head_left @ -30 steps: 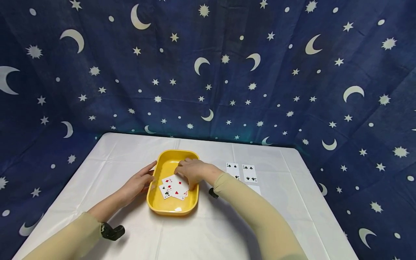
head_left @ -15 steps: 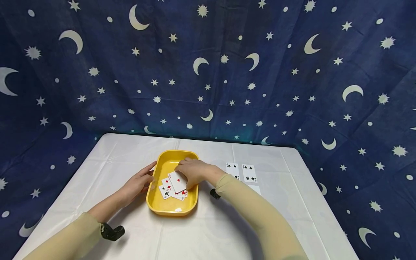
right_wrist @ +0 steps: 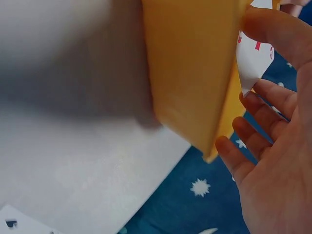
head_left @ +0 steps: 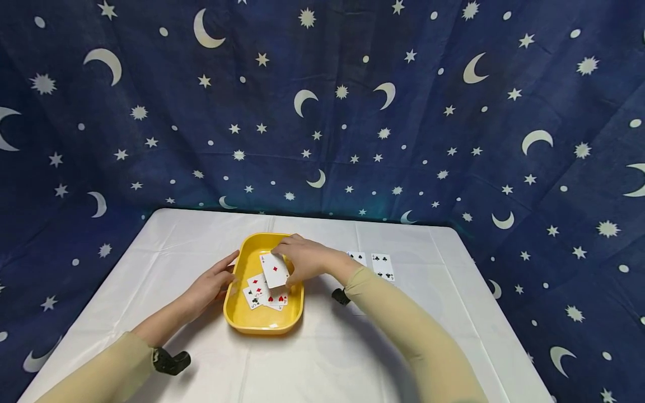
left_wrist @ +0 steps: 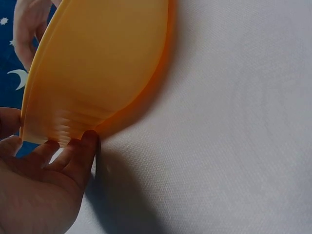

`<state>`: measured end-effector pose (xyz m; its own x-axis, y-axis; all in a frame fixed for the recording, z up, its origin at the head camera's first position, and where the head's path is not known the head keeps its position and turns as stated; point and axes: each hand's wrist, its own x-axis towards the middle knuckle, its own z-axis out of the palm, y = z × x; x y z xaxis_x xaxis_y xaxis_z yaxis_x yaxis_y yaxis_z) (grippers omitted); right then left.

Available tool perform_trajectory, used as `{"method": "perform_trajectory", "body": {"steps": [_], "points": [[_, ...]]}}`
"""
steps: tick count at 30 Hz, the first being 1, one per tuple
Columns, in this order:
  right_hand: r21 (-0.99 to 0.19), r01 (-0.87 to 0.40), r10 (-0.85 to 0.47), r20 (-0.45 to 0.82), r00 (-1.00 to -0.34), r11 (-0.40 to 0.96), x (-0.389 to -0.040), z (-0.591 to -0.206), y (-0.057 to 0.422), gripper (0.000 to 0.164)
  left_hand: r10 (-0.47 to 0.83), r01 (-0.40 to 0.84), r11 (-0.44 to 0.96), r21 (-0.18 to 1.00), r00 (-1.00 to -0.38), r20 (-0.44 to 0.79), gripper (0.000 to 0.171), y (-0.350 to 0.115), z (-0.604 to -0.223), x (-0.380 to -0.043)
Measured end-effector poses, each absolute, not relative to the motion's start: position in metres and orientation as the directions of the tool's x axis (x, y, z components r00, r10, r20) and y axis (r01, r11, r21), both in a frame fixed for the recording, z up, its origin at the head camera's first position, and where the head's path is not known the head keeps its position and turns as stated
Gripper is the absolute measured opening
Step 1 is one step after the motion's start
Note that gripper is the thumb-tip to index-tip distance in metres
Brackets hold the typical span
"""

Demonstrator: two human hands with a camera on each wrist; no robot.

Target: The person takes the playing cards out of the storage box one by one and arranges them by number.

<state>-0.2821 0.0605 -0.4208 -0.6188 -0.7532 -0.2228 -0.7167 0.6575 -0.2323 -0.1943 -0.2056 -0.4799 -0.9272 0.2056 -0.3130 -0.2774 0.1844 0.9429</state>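
My right hand point(head_left: 308, 258) pinches a playing card, an ace of diamonds point(head_left: 274, 270), over the right side of a yellow tray point(head_left: 264, 324). In the right wrist view, thumb and fingertips meet the card's edges just past the tray wall. Under it, several overlapping face-up cards point(head_left: 255, 296) with diamonds, clubs and hearts lie on the tray's floor. My left hand point(head_left: 208, 286) holds the tray's left side. In the left wrist view, its fingertips press the outer wall and the thumb is at the rim.
To the right of the tray, a four of clubs point(head_left: 383, 266) and a spade card point(head_left: 358, 257) lie face up, side by side, the spade card partly behind the right sleeve. A white cloth covers the table point(head_left: 302, 369). A dark blue curtain point(head_left: 322, 112) hangs behind.
The right hand has lifted the ace of diamonds off the pile and raised it toward the back of the tray. The left hand stays at the tray's side.
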Motion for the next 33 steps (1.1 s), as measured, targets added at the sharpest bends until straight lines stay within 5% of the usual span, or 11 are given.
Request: {"method": "perform_trajectory", "body": {"steps": [17, 33], "points": [[-0.244, -0.7, -0.736, -0.101, -0.67, 0.671, -0.278, -0.373, 0.114, 0.084, 0.21, -0.271, 0.197, 0.942, -0.927, -0.31, 0.071, -0.205, -0.484, -0.196], [-0.219, -0.631, -0.657, -0.067, -0.751, 0.744, -0.268, -0.366, 0.191, 0.085, 0.213, -0.282, 0.194, 0.94, -0.923, -0.321, 0.07, -0.205, -0.482, -0.195]]}}
